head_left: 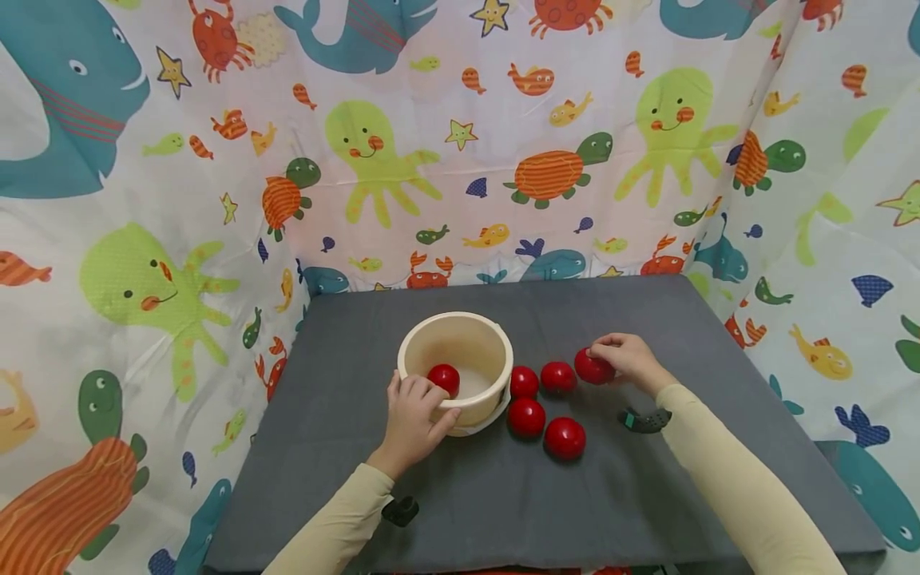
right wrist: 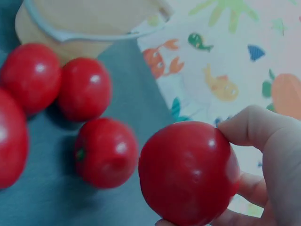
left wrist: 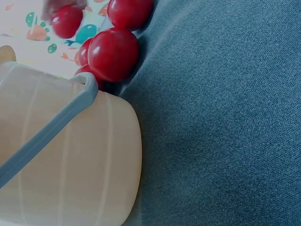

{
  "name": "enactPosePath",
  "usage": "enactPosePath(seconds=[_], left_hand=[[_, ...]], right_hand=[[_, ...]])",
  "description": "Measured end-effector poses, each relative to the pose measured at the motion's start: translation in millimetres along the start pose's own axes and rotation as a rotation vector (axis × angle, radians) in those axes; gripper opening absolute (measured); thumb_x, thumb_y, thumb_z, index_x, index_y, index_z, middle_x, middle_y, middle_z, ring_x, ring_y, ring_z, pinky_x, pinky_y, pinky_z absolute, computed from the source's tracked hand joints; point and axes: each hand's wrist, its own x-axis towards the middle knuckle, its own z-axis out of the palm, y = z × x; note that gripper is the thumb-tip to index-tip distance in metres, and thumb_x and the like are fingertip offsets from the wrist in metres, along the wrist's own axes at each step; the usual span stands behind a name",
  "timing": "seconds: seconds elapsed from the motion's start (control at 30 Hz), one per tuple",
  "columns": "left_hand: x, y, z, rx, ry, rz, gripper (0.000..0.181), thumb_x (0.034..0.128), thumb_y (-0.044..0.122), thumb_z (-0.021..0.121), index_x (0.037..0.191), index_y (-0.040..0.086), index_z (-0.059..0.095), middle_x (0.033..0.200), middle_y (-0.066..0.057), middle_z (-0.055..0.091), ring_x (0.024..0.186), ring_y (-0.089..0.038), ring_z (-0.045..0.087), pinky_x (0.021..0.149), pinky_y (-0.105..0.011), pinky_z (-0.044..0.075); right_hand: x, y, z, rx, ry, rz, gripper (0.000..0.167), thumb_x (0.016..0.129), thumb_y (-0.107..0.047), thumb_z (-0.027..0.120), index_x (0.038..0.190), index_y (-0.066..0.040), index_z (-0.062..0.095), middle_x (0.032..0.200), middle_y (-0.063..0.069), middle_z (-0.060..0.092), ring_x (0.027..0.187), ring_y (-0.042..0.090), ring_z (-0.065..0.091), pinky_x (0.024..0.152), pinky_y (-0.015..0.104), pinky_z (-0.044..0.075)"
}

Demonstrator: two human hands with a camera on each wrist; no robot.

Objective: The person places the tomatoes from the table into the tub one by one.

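Observation:
A cream bucket (head_left: 496, 399) with a pale handle stands mid-table, one red tomato (head_left: 443, 380) inside it. My left hand (head_left: 413, 419) grips its near-left rim, the fingers hooked over the edge. To the right of the bucket, my right hand (head_left: 631, 361) holds a glossy red tomato (right wrist: 188, 172) between thumb and fingers, seemingly off the table. Several more tomatoes lie between bucket and right hand: one (head_left: 558, 377) next to the held one, one (head_left: 564, 438) nearest me, others against the bucket's side. A small green stem spot shows on one tomato (right wrist: 106, 153).
A dark grey cloth (head_left: 345, 351) covers the table. Curtains (head_left: 460, 160) printed with sea animals hang behind and along both sides. Each wrist wears a dark strap, such as the right band (head_left: 647, 420).

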Motion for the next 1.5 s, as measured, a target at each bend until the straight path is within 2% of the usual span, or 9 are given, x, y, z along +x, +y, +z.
enactPosePath(seconds=[0.17, 0.33, 0.57, 0.8, 0.97, 1.13, 1.33, 1.5], left_hand=[[1.7, 2.3, 0.4, -0.008, -0.009, 0.000, 0.044, 0.0992, 0.055, 0.049, 0.092, 0.016, 0.067, 0.092, -0.006, 0.062, 0.102, -0.029, 0.055, 0.104, -0.081, 0.031], [2.2, 3.6, -0.1, -0.018, -0.011, -0.018, 0.045, 0.0993, 0.056, 0.048, 0.090, 0.016, 0.066, 0.092, -0.006, 0.062, 0.103, -0.030, 0.055, 0.105, -0.081, 0.030], [-0.9, 1.8, 1.1, -0.033, -0.005, -0.018, 0.044, 0.0990, 0.055, 0.050, 0.092, 0.016, 0.068, 0.093, -0.006, 0.062, 0.103, -0.029, 0.055, 0.106, -0.081, 0.030], [-4.9, 0.4, 2.4, -0.041, -0.017, -0.028, 0.036, 0.0943, 0.050, 0.058, 0.093, 0.016, 0.069, 0.094, -0.006, 0.062, 0.104, -0.030, 0.056, 0.107, -0.080, 0.029], [-6.5, 0.1, 2.7, -0.034, -0.024, -0.032, 0.030, 0.0926, 0.047, 0.061, 0.094, 0.017, 0.068, 0.096, -0.006, 0.063, 0.105, -0.029, 0.056, 0.108, -0.080, 0.029], [-6.7, 0.7, 3.3, -0.031, -0.021, -0.026, 0.031, 0.0944, 0.048, 0.060, 0.095, 0.018, 0.068, 0.096, -0.006, 0.064, 0.105, -0.028, 0.056, 0.107, -0.080, 0.029], [-6.8, -0.5, 4.6, -0.016, -0.014, -0.019, 0.031, 0.0954, 0.048, 0.058, 0.094, 0.019, 0.067, 0.096, -0.004, 0.063, 0.105, -0.027, 0.056, 0.108, -0.079, 0.030], [-7.2, -0.9, 5.3, -0.008, 0.014, -0.002, 0.037, 0.0992, 0.052, 0.052, 0.091, 0.019, 0.066, 0.093, -0.004, 0.062, 0.103, -0.027, 0.055, 0.106, -0.080, 0.031]], right_hand=[[-2.3, -37, -9, -0.014, 0.045, -0.021, 0.054, 0.098, -0.037, 0.061, 0.138, -0.001, 0.052, 0.142, 0.026, 0.049, 0.124, 0.041, 0.051, 0.085, 0.043, 0.062], [1.7, -77, 0, 0.064, 0.037, -0.044, 0.052, 0.099, -0.034, 0.061, 0.140, -0.004, 0.053, 0.144, 0.023, 0.050, 0.128, 0.040, 0.050, 0.089, 0.046, 0.061], [1.5, -132, 39, 0.167, -0.006, -0.066, 0.048, 0.097, -0.028, 0.063, 0.139, -0.006, 0.055, 0.144, 0.021, 0.053, 0.127, 0.039, 0.055, 0.095, 0.053, 0.058], [-5.6, -166, 82, 0.130, -0.044, -0.127, 0.043, 0.095, -0.029, 0.067, 0.133, -0.009, 0.061, 0.138, 0.018, 0.061, 0.121, 0.037, 0.061, 0.088, 0.049, 0.061], [-5.6, -171, 114, 0.083, -0.072, -0.175, 0.042, 0.093, -0.029, 0.067, 0.130, -0.010, 0.064, 0.134, 0.019, 0.063, 0.116, 0.037, 0.064, 0.083, 0.048, 0.062], [-5.7, -166, 141, 0.080, -0.107, -0.178, 0.041, 0.093, -0.030, 0.069, 0.128, -0.011, 0.064, 0.130, 0.017, 0.065, 0.112, 0.033, 0.064, 0.081, 0.046, 0.063], [-3.0, -160, 165, 0.055, -0.117, -0.153, 0.037, 0.091, -0.031, 0.070, 0.123, -0.012, 0.067, 0.124, 0.015, 0.068, 0.103, 0.029, 0.067, 0.075, 0.044, 0.064], [-2.5, -155, 180, 0.021, -0.122, -0.152, 0.035, 0.090, -0.032, 0.071, 0.119, -0.012, 0.068, 0.120, 0.014, 0.069, 0.097, 0.028, 0.068, 0.075, 0.047, 0.064]])
